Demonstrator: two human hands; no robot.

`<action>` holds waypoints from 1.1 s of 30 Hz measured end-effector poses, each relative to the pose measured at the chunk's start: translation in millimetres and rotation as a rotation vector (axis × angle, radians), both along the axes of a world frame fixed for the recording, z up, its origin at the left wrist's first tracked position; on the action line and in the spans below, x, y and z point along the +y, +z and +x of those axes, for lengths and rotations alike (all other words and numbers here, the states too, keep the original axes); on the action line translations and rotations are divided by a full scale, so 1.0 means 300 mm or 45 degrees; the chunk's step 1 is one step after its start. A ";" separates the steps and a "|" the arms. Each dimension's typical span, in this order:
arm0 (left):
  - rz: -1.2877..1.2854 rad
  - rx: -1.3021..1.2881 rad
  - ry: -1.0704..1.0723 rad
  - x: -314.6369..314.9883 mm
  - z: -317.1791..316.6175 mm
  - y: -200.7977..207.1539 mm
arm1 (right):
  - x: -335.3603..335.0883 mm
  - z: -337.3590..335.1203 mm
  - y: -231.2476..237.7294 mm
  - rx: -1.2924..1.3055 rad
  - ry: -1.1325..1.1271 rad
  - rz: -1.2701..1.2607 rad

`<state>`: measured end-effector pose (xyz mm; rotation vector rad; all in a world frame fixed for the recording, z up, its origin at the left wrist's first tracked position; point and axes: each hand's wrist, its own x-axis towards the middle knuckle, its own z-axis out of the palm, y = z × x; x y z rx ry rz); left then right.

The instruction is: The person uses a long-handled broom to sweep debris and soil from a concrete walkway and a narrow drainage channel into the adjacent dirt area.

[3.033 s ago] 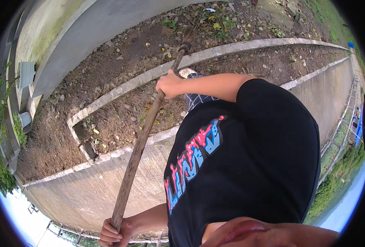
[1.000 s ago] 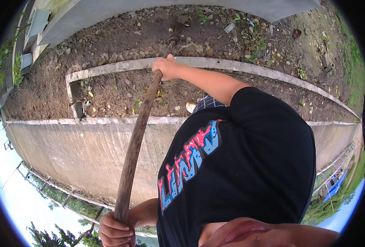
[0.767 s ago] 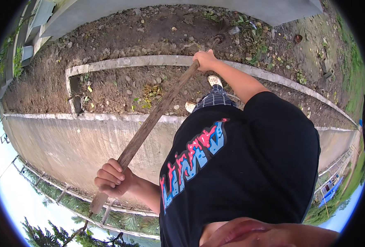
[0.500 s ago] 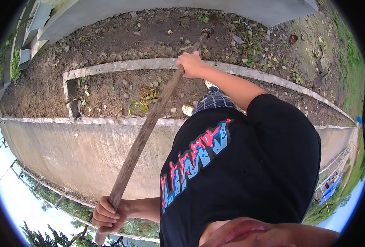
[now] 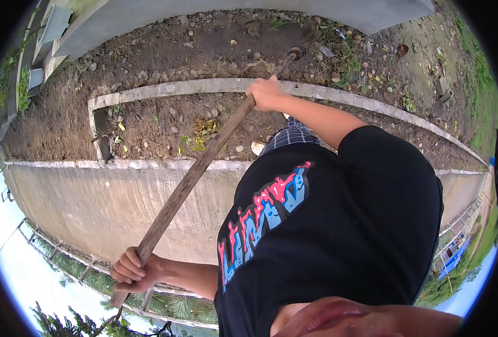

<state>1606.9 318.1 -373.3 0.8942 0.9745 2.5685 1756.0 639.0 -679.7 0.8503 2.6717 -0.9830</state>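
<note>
A stick broom (image 5: pixel 188 181) with a long, thick wooden handle slants across the view from lower left to upper right. Its dark bound head and thin bristles point at the soil near a small pile of leaves (image 5: pixel 344 53). My right hand (image 5: pixel 266 93) is wrapped round the handle toward the bristle end. Closer to my body, on the left, my left hand (image 5: pixel 136 271) grips the handle near its butt, which sticks out below the fist.
A low concrete curb (image 5: pixel 170 90) runs across the soil strip under the broom. A pale wall (image 5: pixel 232 7) borders the far side, and a concrete surface (image 5: pixel 103 196) lies on the near side. Fallen leaves (image 5: pixel 204 129) and stones dot the soil. My shoe (image 5: pixel 257 147) shows beside the curb.
The broom's bristle end has swung a little to the right. My left hand and the butt have moved left and slightly up in the picture; my right hand has shifted slightly right.
</note>
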 end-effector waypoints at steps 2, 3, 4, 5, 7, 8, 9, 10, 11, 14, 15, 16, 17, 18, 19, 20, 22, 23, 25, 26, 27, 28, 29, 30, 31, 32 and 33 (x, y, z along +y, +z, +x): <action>-0.008 0.256 0.013 -0.061 0.075 0.207 | -0.094 -0.112 0.102 0.187 0.108 -0.087; 0.022 0.374 -0.037 -0.048 0.104 0.273 | -0.131 -0.166 0.104 0.296 0.114 -0.103; 0.039 0.546 -0.091 0.012 0.153 0.327 | -0.176 -0.219 0.100 0.432 0.152 -0.104; 0.065 0.719 -0.154 0.055 0.182 0.347 | -0.200 -0.246 0.080 0.462 0.187 -0.141; -0.094 0.642 -0.160 0.091 0.125 0.288 | -0.222 -0.270 0.008 0.522 0.222 -0.210; -0.183 0.620 -0.134 0.089 0.112 0.254 | -0.227 -0.266 -0.045 0.402 0.191 -0.266; -0.268 0.597 -0.116 0.089 0.095 0.211 | -0.222 -0.233 -0.102 0.298 0.160 -0.268; -0.349 0.520 0.117 0.058 0.014 0.151 | -0.229 -0.193 -0.145 0.204 0.146 -0.278; -0.378 0.412 0.162 0.041 -0.047 0.088 | -0.229 -0.145 -0.166 0.089 0.094 -0.286; -0.243 0.029 0.075 -0.101 -0.201 -0.040 | -0.261 -0.064 -0.171 -0.008 -0.143 -0.148; -0.214 -0.084 0.047 -0.113 -0.257 -0.059 | -0.271 -0.041 -0.145 0.027 -0.230 -0.102; -0.159 -0.029 -0.032 -0.138 -0.254 -0.024 | -0.287 -0.051 -0.095 0.067 -0.270 -0.061; -0.103 0.006 -0.126 -0.148 -0.224 0.007 | -0.304 -0.037 -0.062 0.088 -0.326 -0.018; -0.042 0.080 -0.283 -0.140 -0.195 0.062 | -0.321 -0.041 -0.037 0.216 -0.391 0.006; 0.029 0.157 -0.435 -0.115 -0.160 0.125 | -0.335 -0.066 -0.023 0.351 -0.452 0.039; 0.096 0.315 -0.488 -0.053 -0.116 0.158 | -0.345 -0.088 -0.028 0.440 -0.523 0.015; 0.165 0.591 -0.673 0.067 -0.055 0.179 | -0.356 -0.138 -0.088 0.611 -0.651 -0.047; 0.167 0.721 -0.792 0.104 -0.037 0.168 | -0.359 -0.158 -0.141 0.699 -0.694 -0.086; 0.011 0.691 -0.838 0.182 0.101 0.111 | -0.387 -0.198 -0.254 0.639 -0.612 -0.175; 0.013 0.808 -1.016 0.180 0.087 0.120 | -0.394 -0.204 -0.306 0.611 -0.564 -0.218; 0.000 0.930 -1.189 0.193 0.076 0.123 | -0.376 -0.191 -0.309 0.658 -0.614 -0.202; 0.022 0.958 -1.152 0.199 0.087 0.116 | -0.376 -0.187 -0.286 0.700 -0.657 -0.193; 0.048 0.958 -1.073 0.203 0.094 0.106 | -0.372 -0.168 -0.272 0.734 -0.700 -0.178; 0.057 0.950 -0.992 0.206 0.091 0.112 | -0.357 -0.172 -0.268 0.680 -0.670 -0.156; 0.064 0.952 -0.925 0.214 0.085 0.121 | -0.353 -0.163 -0.263 0.657 -0.667 -0.173; 0.060 0.949 -0.872 0.216 0.087 0.117 | -0.350 -0.154 -0.258 0.635 -0.656 -0.192; 0.048 0.942 -0.825 0.211 0.093 0.115 | -0.349 -0.149 -0.252 0.613 -0.639 -0.212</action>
